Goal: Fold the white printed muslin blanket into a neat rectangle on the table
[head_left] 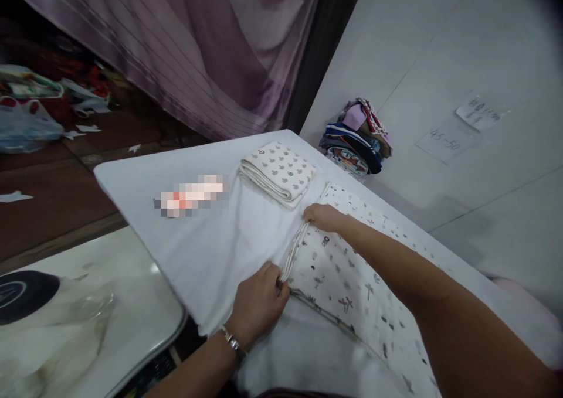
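Observation:
A white cloth with small dark prints [347,269] lies spread on the white-covered table [193,251], its left edge folded into several layers. My left hand [259,304], a metal watch band at its wrist, pinches the near end of that folded edge. My right hand [323,217] pinches the far end of the same edge, the forearm lying across the cloth. Just beyond my right hand sits a folded cloth with apple-like prints [279,172].
A blurred pink-and-white object [191,197] lies on the table's left part. A pile of coloured fabrics [358,137] rests on the floor by the table's far corner. A purple curtain [197,46] hangs behind. A glossy table [88,327] stands at lower left.

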`<act>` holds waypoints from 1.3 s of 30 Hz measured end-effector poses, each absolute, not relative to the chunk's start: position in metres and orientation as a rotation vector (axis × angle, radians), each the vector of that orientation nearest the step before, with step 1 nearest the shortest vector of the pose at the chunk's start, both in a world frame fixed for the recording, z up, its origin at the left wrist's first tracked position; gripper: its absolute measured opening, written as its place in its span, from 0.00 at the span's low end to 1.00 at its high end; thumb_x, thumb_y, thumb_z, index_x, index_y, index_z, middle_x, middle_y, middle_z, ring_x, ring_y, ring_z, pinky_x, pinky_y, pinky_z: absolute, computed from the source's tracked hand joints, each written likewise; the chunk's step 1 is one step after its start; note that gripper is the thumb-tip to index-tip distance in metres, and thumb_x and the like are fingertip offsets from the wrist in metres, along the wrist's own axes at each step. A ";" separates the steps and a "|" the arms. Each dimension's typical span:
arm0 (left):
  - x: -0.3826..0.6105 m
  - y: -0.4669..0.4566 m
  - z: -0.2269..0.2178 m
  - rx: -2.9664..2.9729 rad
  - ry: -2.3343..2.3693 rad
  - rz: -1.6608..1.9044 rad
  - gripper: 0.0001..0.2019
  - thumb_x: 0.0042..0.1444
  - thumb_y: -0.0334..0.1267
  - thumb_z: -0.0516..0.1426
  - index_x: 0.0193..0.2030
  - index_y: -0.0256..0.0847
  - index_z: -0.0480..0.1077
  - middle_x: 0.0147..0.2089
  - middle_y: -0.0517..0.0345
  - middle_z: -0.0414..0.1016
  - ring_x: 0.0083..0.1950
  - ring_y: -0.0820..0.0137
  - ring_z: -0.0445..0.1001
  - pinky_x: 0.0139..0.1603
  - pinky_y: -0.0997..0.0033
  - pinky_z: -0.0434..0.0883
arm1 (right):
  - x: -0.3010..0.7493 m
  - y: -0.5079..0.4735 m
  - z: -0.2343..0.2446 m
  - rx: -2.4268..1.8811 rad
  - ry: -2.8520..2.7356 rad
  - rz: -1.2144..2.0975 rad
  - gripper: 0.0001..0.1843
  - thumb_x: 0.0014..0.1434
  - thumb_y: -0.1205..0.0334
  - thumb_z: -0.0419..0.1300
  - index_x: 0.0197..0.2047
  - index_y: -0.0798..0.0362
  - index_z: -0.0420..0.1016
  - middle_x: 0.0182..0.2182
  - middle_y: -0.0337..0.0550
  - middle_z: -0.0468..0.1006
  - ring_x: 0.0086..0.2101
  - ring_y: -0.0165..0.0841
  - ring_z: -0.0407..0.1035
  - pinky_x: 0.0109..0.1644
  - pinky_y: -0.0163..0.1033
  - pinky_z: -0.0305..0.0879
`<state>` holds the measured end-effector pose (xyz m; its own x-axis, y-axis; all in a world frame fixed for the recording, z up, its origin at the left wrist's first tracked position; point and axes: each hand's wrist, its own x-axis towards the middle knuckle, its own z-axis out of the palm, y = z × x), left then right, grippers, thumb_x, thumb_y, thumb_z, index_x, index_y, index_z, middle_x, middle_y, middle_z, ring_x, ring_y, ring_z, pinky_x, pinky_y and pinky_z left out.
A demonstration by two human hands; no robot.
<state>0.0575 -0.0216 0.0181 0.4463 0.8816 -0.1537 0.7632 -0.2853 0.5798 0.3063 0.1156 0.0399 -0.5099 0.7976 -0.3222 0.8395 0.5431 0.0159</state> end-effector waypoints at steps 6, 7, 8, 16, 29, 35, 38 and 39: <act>0.057 -0.022 0.012 2.145 1.364 0.322 0.07 0.57 0.40 0.47 0.32 0.41 0.61 0.37 0.60 0.68 0.35 0.74 0.67 0.32 0.71 0.55 | 0.308 0.115 0.042 1.364 2.487 -0.181 0.11 0.55 0.69 0.56 0.42 0.52 0.72 0.45 0.45 0.73 0.47 0.37 0.64 0.44 0.37 0.61; 0.057 -0.022 0.011 2.150 1.366 0.332 0.06 0.57 0.40 0.47 0.32 0.41 0.61 0.37 0.60 0.68 0.35 0.74 0.67 0.32 0.71 0.55 | 0.308 0.115 0.043 1.380 2.484 -0.181 0.13 0.55 0.69 0.56 0.44 0.52 0.71 0.45 0.45 0.72 0.47 0.37 0.63 0.44 0.37 0.61; 0.057 -0.022 0.011 2.154 1.368 0.340 0.06 0.57 0.40 0.48 0.32 0.41 0.61 0.37 0.61 0.68 0.35 0.74 0.67 0.32 0.71 0.55 | 0.308 0.115 0.044 1.390 2.480 -0.181 0.14 0.55 0.68 0.56 0.45 0.52 0.71 0.45 0.46 0.72 0.47 0.37 0.63 0.44 0.37 0.61; 0.057 -0.022 0.013 2.133 1.373 0.327 0.07 0.57 0.40 0.47 0.32 0.41 0.61 0.37 0.61 0.68 0.35 0.73 0.66 0.32 0.70 0.56 | 0.309 0.098 0.063 1.378 2.573 -0.202 0.08 0.55 0.72 0.54 0.35 0.53 0.71 0.45 0.45 0.71 0.47 0.34 0.63 0.43 0.34 0.60; 0.058 -0.022 0.014 2.110 1.354 0.323 0.07 0.57 0.40 0.47 0.32 0.41 0.62 0.37 0.60 0.69 0.35 0.73 0.67 0.34 0.69 0.56 | 0.314 0.106 0.065 1.520 2.262 -0.341 0.11 0.54 0.67 0.57 0.40 0.49 0.76 0.43 0.42 0.77 0.42 0.37 0.69 0.41 0.37 0.62; 0.058 -0.022 0.016 2.088 1.381 0.286 0.07 0.56 0.40 0.47 0.33 0.41 0.62 0.37 0.60 0.70 0.36 0.72 0.67 0.34 0.70 0.56 | 0.290 0.128 0.056 1.420 2.122 -0.217 0.13 0.48 0.70 0.59 0.38 0.50 0.77 0.42 0.43 0.76 0.41 0.38 0.69 0.36 0.36 0.63; 0.058 -0.021 0.017 2.090 1.379 0.289 0.07 0.56 0.41 0.48 0.33 0.41 0.62 0.38 0.60 0.70 0.36 0.72 0.68 0.33 0.69 0.56 | 0.284 0.130 0.052 1.392 2.125 -0.166 0.12 0.47 0.71 0.58 0.37 0.52 0.76 0.42 0.44 0.75 0.39 0.37 0.70 0.33 0.34 0.62; 0.058 -0.021 0.017 2.091 1.375 0.291 0.07 0.56 0.41 0.48 0.32 0.41 0.62 0.38 0.59 0.70 0.36 0.72 0.68 0.33 0.70 0.56 | 0.284 0.130 0.052 1.390 2.136 -0.150 0.11 0.48 0.71 0.58 0.36 0.52 0.75 0.42 0.45 0.75 0.39 0.37 0.70 0.33 0.33 0.62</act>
<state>0.0577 -0.0214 0.0171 0.4360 0.8882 -0.1447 0.7537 -0.2725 0.5981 0.2837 0.1303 0.0515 -0.2888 0.8016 -0.5235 0.8670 0.4509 0.2121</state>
